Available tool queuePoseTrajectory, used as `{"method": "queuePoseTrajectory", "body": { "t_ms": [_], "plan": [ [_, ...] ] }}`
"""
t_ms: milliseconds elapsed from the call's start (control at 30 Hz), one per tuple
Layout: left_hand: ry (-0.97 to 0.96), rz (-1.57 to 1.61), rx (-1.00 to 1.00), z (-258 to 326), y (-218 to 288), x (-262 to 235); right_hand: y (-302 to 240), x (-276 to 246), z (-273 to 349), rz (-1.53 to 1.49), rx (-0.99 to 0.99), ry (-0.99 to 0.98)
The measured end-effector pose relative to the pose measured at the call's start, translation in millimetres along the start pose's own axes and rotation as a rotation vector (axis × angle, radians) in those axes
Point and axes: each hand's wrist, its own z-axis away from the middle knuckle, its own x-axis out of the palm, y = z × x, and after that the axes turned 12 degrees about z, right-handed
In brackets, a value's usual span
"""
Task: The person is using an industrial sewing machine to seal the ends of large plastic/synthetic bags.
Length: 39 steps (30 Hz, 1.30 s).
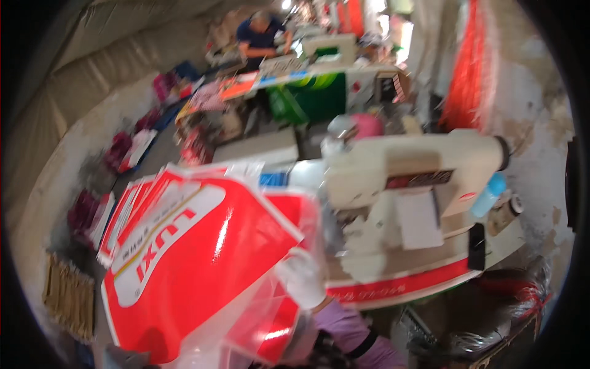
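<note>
Right hand: the right hand (301, 277) wears a white glove and comes up from the lower edge on a forearm in a lilac sleeve (350, 329) with a dark band near the wrist.
Right-hand pose: the forearm slants up and to the left, and the hand sits raised at the right edge of the red bag, back toward the camera.
Right-hand fingers: they appear curled onto the bag's edge and its clear film; motion blur hides each single finger.
Left hand: only a grey blurred shape shows at the bottom left under the bag, so I cannot tell whether it is the hand or how its fingers stand.
Red bag: a large red and white printed bag (196, 258) is held up in front of the person, tilted, filling the lower left of the view, with clear plastic film (258, 320) hanging below it.
Sewing machine: a cream sewing machine (418, 166) stands on the work table (399, 286) just to the right of the bag.
Bottle: a pale blue bottle (488, 195) leans by the machine's right end.
Background: another person (261, 37) bends over a far table.
</note>
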Motion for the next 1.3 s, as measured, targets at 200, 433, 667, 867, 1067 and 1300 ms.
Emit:
{"method": "queuePoseTrajectory", "body": {
  "t_ms": [200,433,667,867,1067,1300],
  "plan": [
    [-0.064,0.194,-0.332,106,-5,148,-20,18,47,-0.082,0.048,-0.029],
    [0.078,0.335,-0.436,73,-10,152,0,21,63,-0.423,0.623,0.008],
    [0.190,0.248,-0.515,97,-4,162,9,27,30,-0.325,0.556,-0.066],
    [0.255,0.166,-0.349,130,3,187,18,28,-19,-0.123,0.358,-0.040],
    [0.300,0.155,-0.402,135,14,200,32,19,-65,0.180,0.013,-0.322],
    [0.953,0.435,-0.912,200,-80,259,-29,23,-117,-0.057,-0.878,-0.335]
  ]
}}
